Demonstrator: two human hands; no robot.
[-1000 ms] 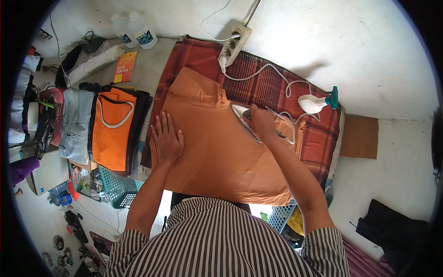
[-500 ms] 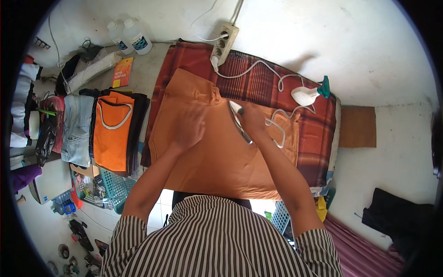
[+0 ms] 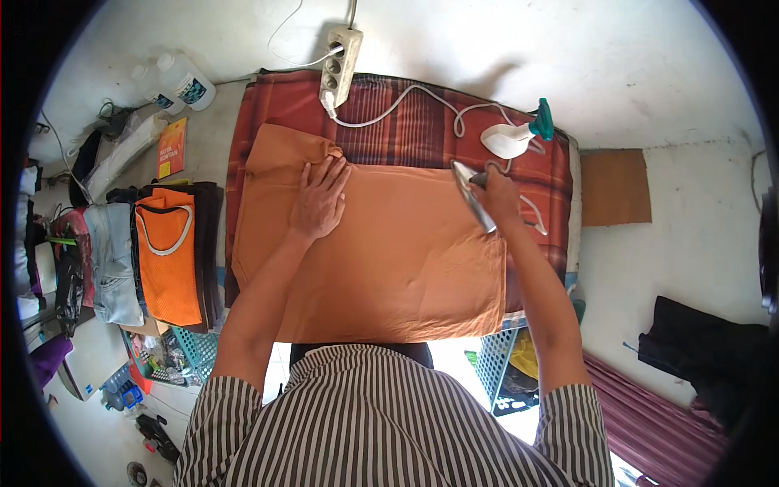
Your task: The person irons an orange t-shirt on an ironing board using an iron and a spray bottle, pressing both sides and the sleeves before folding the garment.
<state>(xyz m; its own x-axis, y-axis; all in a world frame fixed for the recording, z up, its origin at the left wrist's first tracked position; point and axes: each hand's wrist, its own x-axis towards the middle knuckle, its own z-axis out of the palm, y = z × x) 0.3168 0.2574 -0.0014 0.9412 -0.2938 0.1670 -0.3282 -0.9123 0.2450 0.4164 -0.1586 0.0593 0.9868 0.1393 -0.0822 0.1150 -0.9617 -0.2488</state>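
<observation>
A rust-orange garment [image 3: 381, 268] lies spread on a red plaid padded mat [image 3: 548, 227]. My left hand [image 3: 320, 199] rests open on its upper left part, fingertips by a bunched fold. At the garment's upper right, my right hand [image 3: 497, 195] grips a silver iron [image 3: 475, 207] by its dark handle, the pointed tip facing away from me. A white cord loops beside and behind it. A white spray bottle [image 3: 507, 140] with a green head lies on the mat just beyond the iron.
A power strip [image 3: 341, 61] with plugs is at the back. On the left are folded clothes [image 3: 166, 276], an orange booklet [image 3: 172, 146] and two plastic jugs [image 3: 188, 85]. Baskets [image 3: 495, 365] stand below the mat. Cardboard [image 3: 617, 187] and dark cloth [image 3: 690, 341] are on the right.
My left hand has moved right and farther from me, toward the garment's bunched fold. My right hand has carried the iron rightward, toward the garment's right end. The head view has shifted slightly.
</observation>
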